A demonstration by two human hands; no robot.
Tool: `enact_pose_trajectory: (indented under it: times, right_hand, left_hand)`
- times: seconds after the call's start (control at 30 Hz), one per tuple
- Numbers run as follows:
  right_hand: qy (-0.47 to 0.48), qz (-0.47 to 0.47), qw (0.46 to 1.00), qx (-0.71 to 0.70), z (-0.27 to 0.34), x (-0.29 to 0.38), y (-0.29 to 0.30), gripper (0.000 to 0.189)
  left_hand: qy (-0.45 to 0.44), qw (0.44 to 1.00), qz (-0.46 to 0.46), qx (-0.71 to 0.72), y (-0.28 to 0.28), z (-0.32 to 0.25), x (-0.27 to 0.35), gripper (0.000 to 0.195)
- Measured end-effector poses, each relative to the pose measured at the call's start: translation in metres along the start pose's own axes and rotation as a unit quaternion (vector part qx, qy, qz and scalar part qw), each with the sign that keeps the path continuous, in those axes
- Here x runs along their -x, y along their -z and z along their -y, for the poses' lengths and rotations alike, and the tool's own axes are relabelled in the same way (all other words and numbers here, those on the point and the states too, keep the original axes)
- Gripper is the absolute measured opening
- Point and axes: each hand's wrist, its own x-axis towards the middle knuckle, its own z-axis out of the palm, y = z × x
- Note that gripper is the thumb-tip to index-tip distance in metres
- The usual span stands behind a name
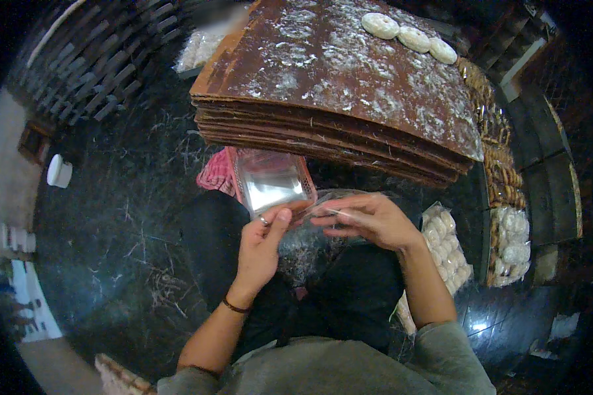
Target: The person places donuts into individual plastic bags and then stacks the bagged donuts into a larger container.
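My left hand, with a ring on one finger, pinches the edge of a clear plastic bag above my lap. The fingers of my right hand are spread at the bag's other side, partly behind or inside the film; which of these cannot be told. Just beyond my left hand stands a pink plastic basket holding clear plastic film or bags. Past the basket, three white-dusted, ring-shaped pieces lie in a row on a stack of brown boards strewn with white powder.
A pink cloth touches the basket's left side. Clear packs of pale round pieces lie on the right, with more packs farther right. A white container stands on the dark floor at the left. Another pack is behind the boards' left edge.
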Motion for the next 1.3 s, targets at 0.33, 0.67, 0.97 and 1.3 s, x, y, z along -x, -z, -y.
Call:
enact_pose_trajectory:
  times: [0.33,0.67,0.97,1.3]
  right_hand:
    - [0.204,-0.014,0.917,0.343,-0.018,-0.029,-0.023,0.058]
    - [0.346,-0.477,0.647,0.483,0.147,-0.031,0.159,0.038]
    - [0.094,-0.618,0.576,0.527,0.207,-0.070,0.337,0.111]
    - [0.289,-0.470,0.732,0.400,0.168,-0.005,0.193,0.072]
  left_hand:
    - [0.093,0.952,-0.085,0.278,-0.025,0.029,-0.028,0.045]
    - [0.110,0.876,-0.202,0.423,0.015,0.045,-0.078,0.039]
    - [0.170,0.836,-0.200,0.482,0.000,0.044,-0.089,0.077]
    - [0.223,0.789,-0.155,0.551,0.016,0.062,-0.089,0.047]
